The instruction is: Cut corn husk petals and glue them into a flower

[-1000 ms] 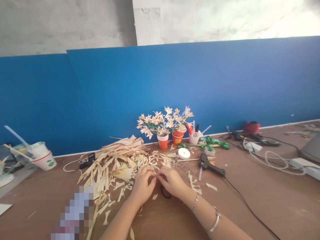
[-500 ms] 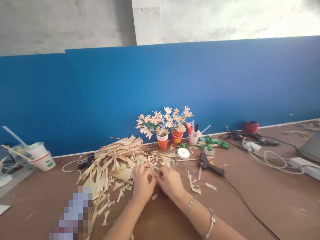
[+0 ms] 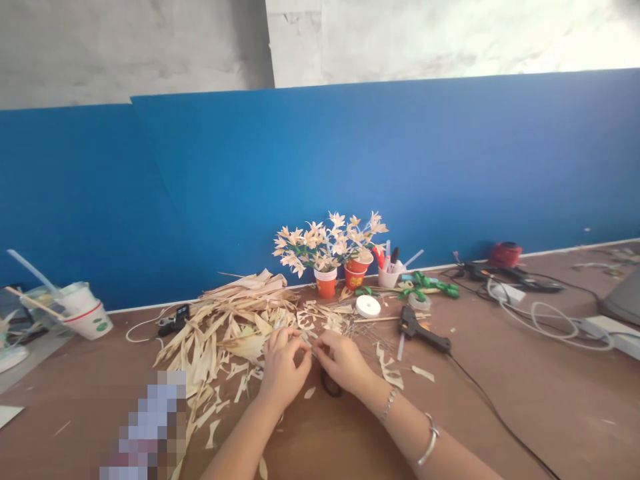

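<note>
Head view: two bare hands meet above a smooth brown tabletop (image 3: 500,400), both with fingers bent inward. The left hand (image 3: 286,365) curls thumb and forefinger into a rounded loop; the right hand (image 3: 345,363) brings its thumb and forefinger close to the left's tips. Something small and pale seems to lie between the fingertips, too tiny to identify, so whether either hand grips it firmly I cannot tell. Under the right hand a dark curved loop (image 3: 330,385) shows in part. Around the right wrist sit a linked bracelet (image 3: 389,403) and a rigid, shiny bangle (image 3: 429,441).

Beyond and beside the left hand spreads a heap of dry, papery husks (image 3: 225,320), ribbed, creased and tapering, with cut scraps (image 3: 213,433) strewn nearer. Behind the hands, star-shaped cream flowers (image 3: 315,237) with pointed petals stand in orange paper cups (image 3: 326,287). Nearby lie a flat white disc-shaped roll (image 3: 368,307), glossy green ribbon (image 3: 440,288) and a matte black glue gun (image 3: 423,330), a translucent stick (image 3: 401,347) just beside it. A flat blue panel (image 3: 350,153) rises behind, below rough grey concrete (image 3: 125,47).
</note>
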### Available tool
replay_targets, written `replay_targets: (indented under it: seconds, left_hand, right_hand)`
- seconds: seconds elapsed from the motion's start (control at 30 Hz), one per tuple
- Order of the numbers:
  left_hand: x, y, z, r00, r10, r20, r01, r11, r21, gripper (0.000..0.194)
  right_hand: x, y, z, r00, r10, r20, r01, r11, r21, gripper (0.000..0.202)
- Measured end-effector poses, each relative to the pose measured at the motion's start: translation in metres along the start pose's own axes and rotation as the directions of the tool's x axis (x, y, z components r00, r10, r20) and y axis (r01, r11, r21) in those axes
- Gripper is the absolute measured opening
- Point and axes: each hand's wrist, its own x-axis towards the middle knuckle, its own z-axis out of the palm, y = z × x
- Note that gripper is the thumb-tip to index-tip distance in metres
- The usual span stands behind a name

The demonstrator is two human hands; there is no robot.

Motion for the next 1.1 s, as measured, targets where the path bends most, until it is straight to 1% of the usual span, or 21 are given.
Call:
replay_targets:
  seconds: [0.17,0.27,0.43,0.57,0.73,0.83,0.87,0.9,0.97,1.03,1.1]
  left_hand:
    - [0.000,0.000,-0.001,0.999,0.024,0.021,-0.024,1.000,0.005,0.011]
    - [0.000,0.001,0.001,0.999,0.026,0.020,-0.026,1.000,0.004,0.013]
    - [0.000,0.007,0.006,0.998,-0.043,-0.036,0.043,0.999,0.015,0.015]
    - [-0.001,0.011,0.006,0.996,-0.074,-0.054,0.076,0.996,0.042,0.015]
    - [-0.001,0.013,0.004,0.994,-0.090,-0.061,0.096,0.991,0.097,0.015]
    - [0.001,0.010,0.002,0.986,-0.146,-0.080,0.157,0.976,0.151,0.016]
    - [0.001,0.007,0.000,0.981,-0.169,-0.093,0.183,0.969,0.167,0.016]
    - [0.002,0.005,-0.001,0.977,-0.186,-0.109,0.203,0.963,0.177,0.016]
    - [0.003,0.000,-0.003,0.967,-0.203,-0.152,0.230,0.956,0.185,0.013]
    - [0.004,-0.004,-0.005,0.962,-0.206,-0.179,0.238,0.955,0.177,0.012]
    - [0.004,-0.007,-0.004,0.962,-0.203,-0.185,0.234,0.959,0.163,0.009]
  right_hand:
    - [-0.001,0.004,0.000,0.999,-0.039,-0.002,0.039,0.998,-0.040,0.013]
    - [-0.002,0.002,0.002,0.999,-0.039,-0.019,0.038,0.998,-0.057,0.014]
    - [-0.001,-0.004,0.009,0.994,-0.041,-0.098,0.036,0.998,-0.052,0.017]
    - [0.000,-0.004,0.012,0.993,-0.034,-0.117,0.028,0.998,-0.052,0.018]
    - [-0.001,-0.006,0.013,0.992,-0.006,-0.128,-0.010,0.992,-0.124,0.017]
    - [0.001,-0.008,0.009,0.983,0.068,-0.172,-0.099,0.978,-0.184,0.014]
    - [0.001,-0.008,0.007,0.982,0.088,-0.169,-0.120,0.975,-0.187,0.014]
    - [0.001,-0.008,0.006,0.986,0.093,-0.142,-0.118,0.976,-0.183,0.014]
    - [0.000,-0.006,0.004,0.999,0.046,-0.025,-0.050,0.985,-0.167,0.018]
    - [-0.001,-0.004,0.004,0.996,-0.024,0.090,0.039,0.985,-0.171,0.020]
    - [-0.003,-0.003,0.005,0.987,-0.057,0.148,0.086,0.976,-0.198,0.019]
